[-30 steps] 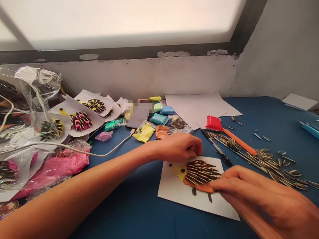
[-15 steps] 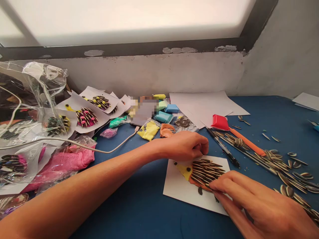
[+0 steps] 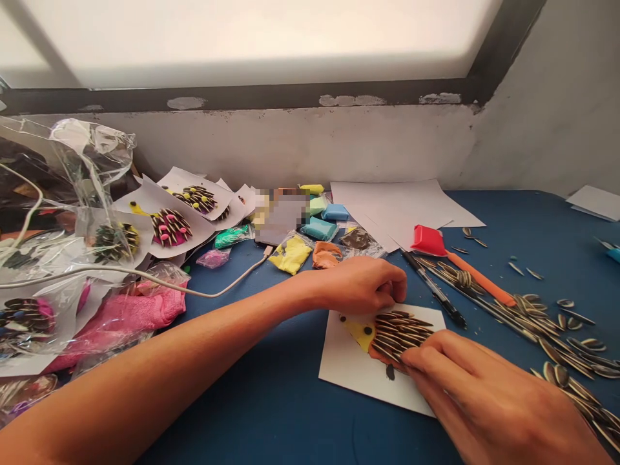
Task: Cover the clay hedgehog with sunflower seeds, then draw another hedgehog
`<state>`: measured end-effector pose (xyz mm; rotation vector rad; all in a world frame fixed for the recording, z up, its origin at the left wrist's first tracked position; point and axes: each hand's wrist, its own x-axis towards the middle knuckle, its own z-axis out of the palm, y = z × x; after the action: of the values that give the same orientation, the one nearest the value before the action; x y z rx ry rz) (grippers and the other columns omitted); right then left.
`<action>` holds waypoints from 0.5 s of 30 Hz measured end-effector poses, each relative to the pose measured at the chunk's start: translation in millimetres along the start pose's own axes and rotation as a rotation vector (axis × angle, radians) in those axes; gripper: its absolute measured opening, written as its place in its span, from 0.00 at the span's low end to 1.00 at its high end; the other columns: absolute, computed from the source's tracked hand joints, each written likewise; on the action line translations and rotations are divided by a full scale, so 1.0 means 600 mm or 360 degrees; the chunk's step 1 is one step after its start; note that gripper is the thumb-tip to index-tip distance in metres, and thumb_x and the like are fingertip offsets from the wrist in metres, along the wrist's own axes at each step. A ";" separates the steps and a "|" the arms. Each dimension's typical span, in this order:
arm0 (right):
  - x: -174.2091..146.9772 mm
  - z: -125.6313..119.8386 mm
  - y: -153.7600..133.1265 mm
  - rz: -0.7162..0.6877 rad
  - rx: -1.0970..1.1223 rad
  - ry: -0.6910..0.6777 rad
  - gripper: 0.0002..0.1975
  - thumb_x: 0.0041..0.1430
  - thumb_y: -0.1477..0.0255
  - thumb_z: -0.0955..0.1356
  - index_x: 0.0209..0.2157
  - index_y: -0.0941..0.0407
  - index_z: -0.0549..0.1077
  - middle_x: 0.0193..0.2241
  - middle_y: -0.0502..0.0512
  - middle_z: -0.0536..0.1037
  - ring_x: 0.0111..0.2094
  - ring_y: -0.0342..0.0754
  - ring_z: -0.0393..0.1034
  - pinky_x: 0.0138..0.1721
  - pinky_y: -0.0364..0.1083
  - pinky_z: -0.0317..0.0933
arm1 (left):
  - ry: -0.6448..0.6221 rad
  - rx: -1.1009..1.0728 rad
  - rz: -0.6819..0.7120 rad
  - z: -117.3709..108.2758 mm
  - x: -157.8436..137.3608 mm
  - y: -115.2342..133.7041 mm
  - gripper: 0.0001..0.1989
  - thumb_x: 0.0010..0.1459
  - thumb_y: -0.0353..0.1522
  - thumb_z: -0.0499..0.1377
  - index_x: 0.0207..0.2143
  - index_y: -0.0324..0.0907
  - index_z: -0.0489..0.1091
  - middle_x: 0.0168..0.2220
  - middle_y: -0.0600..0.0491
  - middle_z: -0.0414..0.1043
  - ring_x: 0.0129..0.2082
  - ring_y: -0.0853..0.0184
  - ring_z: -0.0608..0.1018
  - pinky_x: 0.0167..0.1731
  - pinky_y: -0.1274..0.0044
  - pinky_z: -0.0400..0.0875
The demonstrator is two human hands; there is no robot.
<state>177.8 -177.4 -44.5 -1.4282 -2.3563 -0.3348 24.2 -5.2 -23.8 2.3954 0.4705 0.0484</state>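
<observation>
A clay hedgehog with a yellow face and an orange body lies on a white sheet of paper, its back covered with striped sunflower seeds. My right hand pinches at the lower edge of the body, thumb and forefinger closed on a sunflower seed that they mostly hide. A small dark foot shows below the body, left of these fingertips. At the paper's upper edge rests my left hand, its fingers curled under; whatever they hold, if anything, is hidden.
Loose sunflower seeds spread at the right, beside a black pen and a red-and-orange tool. Clay packets and white paper lie behind. Finished seed-and-clay figures, plastic bags and a white cable fill the left.
My right hand has shifted slightly left along the hedgehog's lower edge, covering more of its underside. My left hand stays at the paper's upper edge.
</observation>
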 end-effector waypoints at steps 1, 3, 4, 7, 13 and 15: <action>0.001 0.000 -0.001 -0.0005 -0.0005 -0.0008 0.09 0.69 0.73 0.62 0.37 0.51 0.74 0.30 0.48 0.76 0.26 0.41 0.72 0.24 0.40 0.60 | 0.0001 -0.0003 0.0000 0.000 0.000 0.000 0.08 0.58 0.26 0.56 0.38 0.40 0.72 0.32 0.56 0.74 0.31 0.71 0.72 0.29 0.78 0.61; 0.004 -0.001 -0.001 -0.0014 -0.0022 -0.0017 0.10 0.68 0.74 0.62 0.36 0.51 0.74 0.29 0.48 0.76 0.26 0.41 0.72 0.24 0.40 0.60 | 0.0004 -0.0008 -0.0005 0.001 0.000 -0.001 0.08 0.58 0.25 0.56 0.38 0.40 0.72 0.32 0.56 0.73 0.30 0.71 0.71 0.29 0.78 0.61; 0.004 -0.001 -0.001 -0.0016 -0.0036 -0.0023 0.11 0.68 0.75 0.61 0.36 0.51 0.74 0.29 0.49 0.76 0.26 0.42 0.72 0.24 0.40 0.60 | 0.0005 -0.0010 -0.0009 0.001 0.000 -0.001 0.08 0.58 0.25 0.56 0.38 0.40 0.72 0.32 0.57 0.73 0.30 0.71 0.71 0.29 0.78 0.61; 0.005 0.001 -0.003 -0.0029 -0.0069 -0.0010 0.12 0.67 0.76 0.61 0.37 0.51 0.75 0.29 0.50 0.76 0.26 0.43 0.72 0.23 0.41 0.60 | 0.0012 -0.0007 -0.0021 0.001 0.000 0.000 0.08 0.58 0.25 0.56 0.38 0.41 0.73 0.32 0.57 0.74 0.30 0.71 0.71 0.29 0.79 0.61; 0.007 0.000 -0.020 0.0059 -0.0054 -0.0028 0.10 0.68 0.76 0.62 0.35 0.51 0.73 0.29 0.49 0.74 0.27 0.43 0.73 0.23 0.41 0.59 | 0.0035 0.0014 -0.0028 0.001 -0.001 0.005 0.08 0.59 0.25 0.55 0.38 0.40 0.73 0.33 0.56 0.75 0.31 0.71 0.72 0.30 0.79 0.62; 0.009 -0.009 -0.018 0.0109 -0.0055 0.0001 0.10 0.68 0.74 0.62 0.33 0.51 0.73 0.28 0.49 0.74 0.26 0.42 0.72 0.23 0.41 0.58 | 0.0036 0.0018 -0.0039 0.002 -0.001 0.006 0.09 0.59 0.25 0.55 0.38 0.40 0.73 0.34 0.55 0.75 0.31 0.71 0.72 0.30 0.79 0.62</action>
<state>167.1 -180.2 -37.4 -1.5206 -2.3053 -0.3589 24.7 -8.5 -22.5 2.4019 0.5122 0.0619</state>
